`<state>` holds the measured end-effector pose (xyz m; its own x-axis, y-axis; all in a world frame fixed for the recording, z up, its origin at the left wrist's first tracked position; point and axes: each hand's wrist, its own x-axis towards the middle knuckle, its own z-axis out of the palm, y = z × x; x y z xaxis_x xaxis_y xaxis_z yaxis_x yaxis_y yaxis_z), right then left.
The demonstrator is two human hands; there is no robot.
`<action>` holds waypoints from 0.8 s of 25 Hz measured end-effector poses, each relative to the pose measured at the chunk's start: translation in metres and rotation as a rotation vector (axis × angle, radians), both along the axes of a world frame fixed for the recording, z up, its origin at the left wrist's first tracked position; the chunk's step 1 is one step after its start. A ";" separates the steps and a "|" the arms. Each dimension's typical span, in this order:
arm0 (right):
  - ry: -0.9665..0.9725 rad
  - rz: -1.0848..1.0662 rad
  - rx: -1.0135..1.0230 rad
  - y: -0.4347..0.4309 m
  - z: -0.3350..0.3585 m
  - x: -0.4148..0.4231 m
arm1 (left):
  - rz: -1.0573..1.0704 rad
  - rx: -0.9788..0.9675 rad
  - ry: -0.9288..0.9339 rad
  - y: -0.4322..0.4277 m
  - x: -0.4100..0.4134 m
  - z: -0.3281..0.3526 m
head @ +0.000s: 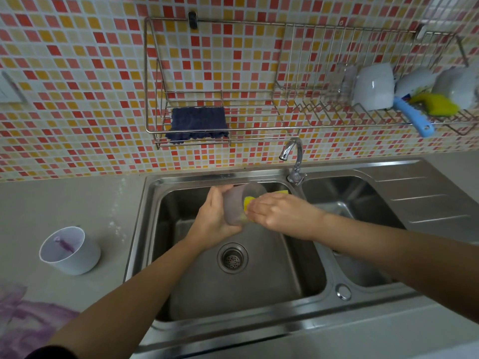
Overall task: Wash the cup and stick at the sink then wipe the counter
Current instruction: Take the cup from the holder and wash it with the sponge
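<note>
Over the left sink basin (259, 286) my left hand (212, 216) grips a translucent greyish cup (234, 203), tilted with its mouth up and to the right. My right hand (274, 211) holds a yellow sponge (249, 202) pressed against the cup's side. A white cup (70, 251) stands on the counter to the left of the sink, with a purple-stained stick (63, 244) lying inside it. Purple smears (28, 322) cover the counter at the lower left.
The faucet (294, 156) rises between the two basins, spout turned left. A wall rack holds a dark blue cloth (198, 123); at its right end sit white cups (373, 86), a blue-handled brush (414, 117) and a yellow sponge (438, 103). A drainboard (425, 193) lies right.
</note>
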<state>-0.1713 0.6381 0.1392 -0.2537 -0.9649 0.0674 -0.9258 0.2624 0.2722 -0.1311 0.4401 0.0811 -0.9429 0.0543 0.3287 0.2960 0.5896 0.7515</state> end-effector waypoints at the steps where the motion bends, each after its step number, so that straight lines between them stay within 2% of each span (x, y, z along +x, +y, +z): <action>1: 0.038 0.055 0.021 0.002 0.002 -0.001 | -0.030 0.003 0.022 0.000 0.000 0.000; 2: 0.070 0.101 0.052 0.005 0.005 -0.003 | -0.079 0.010 0.020 -0.002 0.001 0.000; 6: 0.235 0.272 0.143 0.019 0.019 -0.013 | -0.274 0.076 -0.247 -0.008 0.005 0.010; 9: 0.289 0.176 0.162 0.009 0.011 -0.006 | -0.253 -0.065 -0.162 0.000 0.001 0.005; 10: 0.204 0.058 0.109 0.005 0.006 -0.001 | -0.220 -0.082 -0.123 0.002 0.000 0.003; 12: -0.137 -0.129 0.058 0.002 0.006 0.008 | -0.180 -0.123 -0.046 0.001 -0.001 -0.001; 14: -0.332 -0.233 0.083 0.004 0.012 0.011 | -0.163 -0.155 -0.002 -0.003 0.000 -0.005; 15: -0.368 -0.264 0.076 0.005 0.015 0.010 | -0.148 -0.145 0.003 -0.004 0.001 -0.005; 16: -0.337 -0.270 0.081 0.004 0.019 0.009 | -0.135 -0.121 0.003 -0.003 0.000 -0.004; 19: -0.059 -0.172 0.214 -0.002 0.013 0.013 | -0.141 -0.066 0.010 0.007 -0.003 -0.003; 20: -0.031 -0.150 0.230 -0.002 0.011 0.015 | -0.132 -0.053 -0.002 0.010 -0.004 -0.003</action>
